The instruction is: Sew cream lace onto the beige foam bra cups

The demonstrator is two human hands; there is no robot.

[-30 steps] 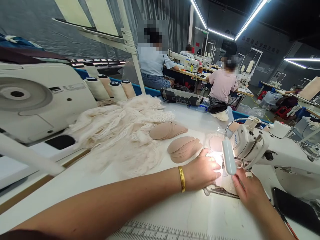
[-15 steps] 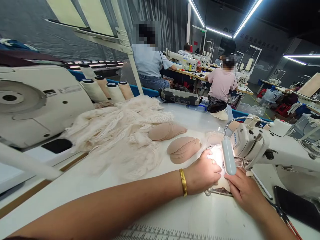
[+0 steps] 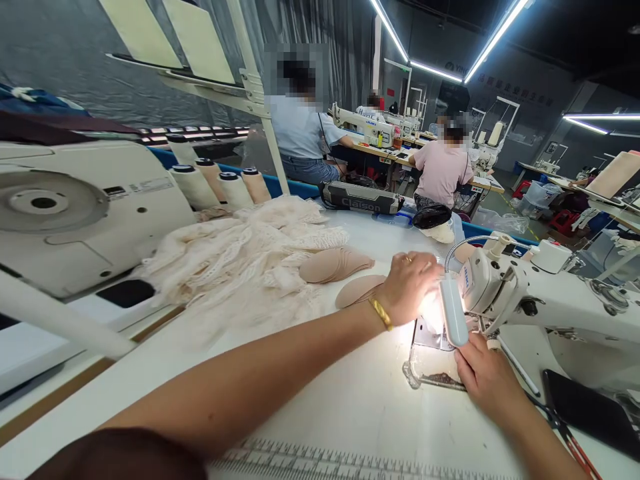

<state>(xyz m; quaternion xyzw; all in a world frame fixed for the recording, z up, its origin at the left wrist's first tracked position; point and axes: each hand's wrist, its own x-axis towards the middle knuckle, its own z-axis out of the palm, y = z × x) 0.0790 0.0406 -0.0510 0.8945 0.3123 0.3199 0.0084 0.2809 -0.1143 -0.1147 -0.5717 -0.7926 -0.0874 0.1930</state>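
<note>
My left hand (image 3: 411, 285), with a gold bangle (image 3: 381, 313) at the wrist, is over the far left of the lit sewing spot. Its fingers are bent onto a pale cloth piece (image 3: 433, 315), washed out by the light. My right hand (image 3: 484, 371) rests beside the needle plate (image 3: 431, 337), fingers stretched forward and their tips partly behind the lamp head (image 3: 454, 312). Just beyond stands the white sewing machine (image 3: 505, 287). Beige moulded cups (image 3: 334, 265) lie stacked on the table, and my left hand partly covers a second stack (image 3: 357, 290).
Cream lace fabric (image 3: 240, 247) is heaped left of the cups. Thread cones (image 3: 235, 191) stand behind another machine (image 3: 85, 213) at left. A ruler strip (image 3: 350, 460) runs along the front edge. Scissors (image 3: 570, 437) and a black phone-like slab (image 3: 590, 413) lie at right. Co-workers sit beyond.
My left hand has moved up and away from the needle plate, baring more of it, and now covers part of the second cup stack. My right hand stays almost in place.
</note>
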